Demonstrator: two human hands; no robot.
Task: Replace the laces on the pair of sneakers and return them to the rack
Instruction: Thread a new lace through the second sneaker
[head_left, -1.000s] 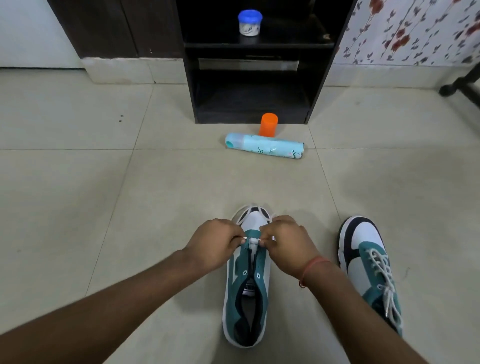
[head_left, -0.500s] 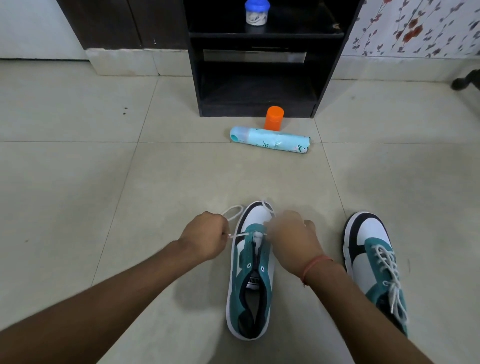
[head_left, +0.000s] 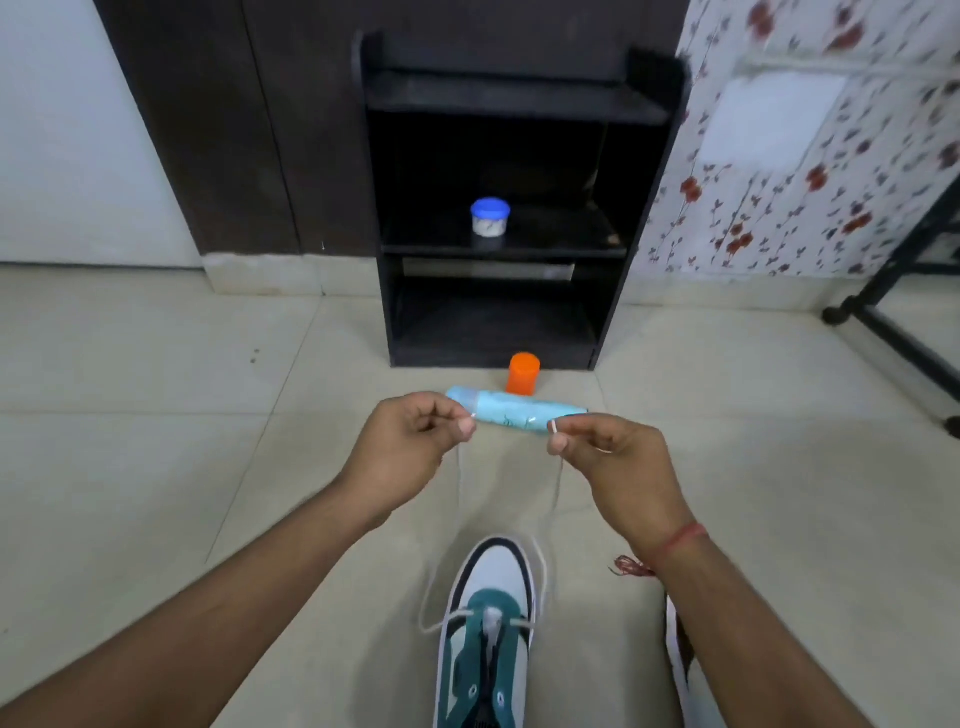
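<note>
The left hand (head_left: 410, 447) is raised above the floor (head_left: 156, 467), its fingers curled in, thumb and forefinger pinching one end of the white lace (head_left: 459, 488). The right hand (head_left: 618, 462) is level with it and near, likewise curled, thumb and forefinger pinching the other end, whose tip stands up just above the fingertips. A red thread (head_left: 680, 538) circles the right wrist. From each pinch a strand of lace drops to the sneaker (head_left: 488, 634), loops out past either side of the toe and enters the lowest pair of eyelets; the eyelets above them carry no lace.

The sneaker, white and teal with a dark toe rim, stands on the floor at the bottom edge of the view, toe pointing toward the rack (head_left: 498, 218). The second sneaker (head_left: 685, 670) lies just right of it, mostly hidden behind the right forearm; its lacing cannot be seen.

The black rack stands against the far wall. On its middle shelf sits a small white jar (head_left: 490, 217) with a blue lid; its contents cannot be seen. On the floor in front of the rack a pale blue can (head_left: 514, 413) lies on its side, its print too blurred to read, and an orange cap (head_left: 523, 373) stands upright just behind it.
</note>
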